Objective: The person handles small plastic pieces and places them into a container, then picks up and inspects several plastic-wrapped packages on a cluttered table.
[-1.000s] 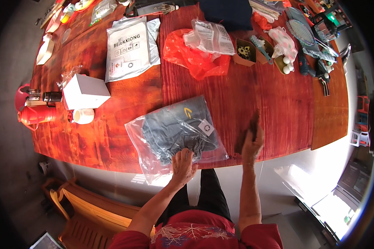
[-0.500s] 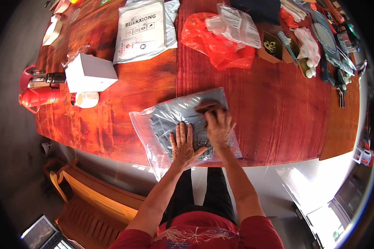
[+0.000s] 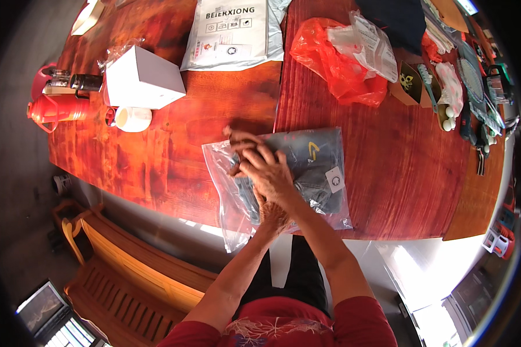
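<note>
Folded grey denim clothing (image 3: 317, 178) lies inside a clear plastic bag (image 3: 216, 173) at the table's near edge. A yellow curved mark and a white tag show through the plastic. My right hand (image 3: 267, 172) reaches across to the left, fingers spread on top of the bag, holding nothing. Beneath it, my left hand (image 3: 273, 215) rests low on the bag; most of its fingers are covered, and the part that shows looks flat and stretched out. A brownish patch beside my right fingertips looks like their reflection in the plastic.
A grey-white mailing bag (image 3: 231, 40) lies at the far side of the wooden table (image 3: 399, 173). To its right are a red plastic bag (image 3: 330, 69) and a brush (image 3: 427, 85). A white box (image 3: 142, 78), a white jar (image 3: 134, 118) and a red flask (image 3: 58, 110) stand left.
My right hand has swept left over the bag and now crosses above my left hand. The yellow mark and tag have come into sight. The whole view has shifted a little.
</note>
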Motion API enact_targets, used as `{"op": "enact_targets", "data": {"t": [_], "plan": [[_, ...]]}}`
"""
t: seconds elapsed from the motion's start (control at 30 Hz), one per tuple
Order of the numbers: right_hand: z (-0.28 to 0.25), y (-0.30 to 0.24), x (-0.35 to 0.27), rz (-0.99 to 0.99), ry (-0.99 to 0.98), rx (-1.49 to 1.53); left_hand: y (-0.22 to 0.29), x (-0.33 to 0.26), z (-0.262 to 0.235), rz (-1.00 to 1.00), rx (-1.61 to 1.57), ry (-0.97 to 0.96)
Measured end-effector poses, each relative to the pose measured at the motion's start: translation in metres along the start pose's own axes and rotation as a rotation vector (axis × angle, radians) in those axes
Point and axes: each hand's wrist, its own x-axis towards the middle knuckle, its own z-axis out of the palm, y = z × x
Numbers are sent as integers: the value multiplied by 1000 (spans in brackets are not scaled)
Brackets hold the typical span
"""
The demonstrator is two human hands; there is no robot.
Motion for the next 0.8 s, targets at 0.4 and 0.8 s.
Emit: {"op": "enact_targets", "data": {"t": [0.4, 0.8], "plan": [[-37, 80, -64, 442, 117, -402, 2, 0, -40, -51, -339, 99], [-64, -2, -286, 559, -371, -89, 6, 0, -39, -71, -309, 25]]}}
